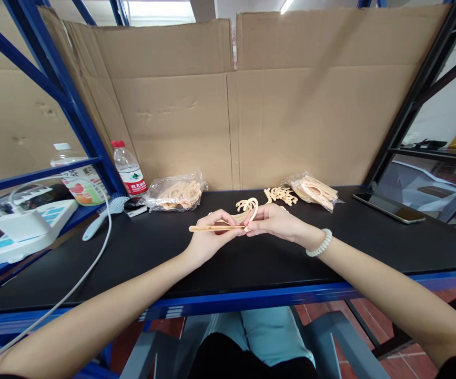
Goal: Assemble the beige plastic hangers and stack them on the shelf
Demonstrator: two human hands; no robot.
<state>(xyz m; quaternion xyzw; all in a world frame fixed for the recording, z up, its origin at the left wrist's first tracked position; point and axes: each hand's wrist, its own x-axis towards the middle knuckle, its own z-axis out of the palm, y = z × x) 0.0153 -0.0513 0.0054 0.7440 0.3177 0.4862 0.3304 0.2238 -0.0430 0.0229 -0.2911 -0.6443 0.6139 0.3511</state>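
Observation:
In front of me, just over the black tabletop point(259, 263), both hands meet at the fingertips. My left hand point(211, 234) is closed on a thin pale wooden strip point(204, 228) that points left. A curved, hook-shaped wooden piece point(254, 208) rises from the fingers of my right hand point(277, 223), which pinch it. The curved piece's lower end meets the strip's right end between the fingertips; whether they are joined I cannot tell. Behind my hands lies a small pile of loose, curly wooden pieces point(283, 195), partly hidden by them.
Clear plastic bags of wooden pieces lie at the back, a left bag point(180, 193) and a right bag point(314, 190). A phone point(388, 208) rests right. On the left are a red-capped bottle point(130, 171), a brush point(103, 216) and a white cable point(101, 252). Cardboard point(310, 121) walls the back.

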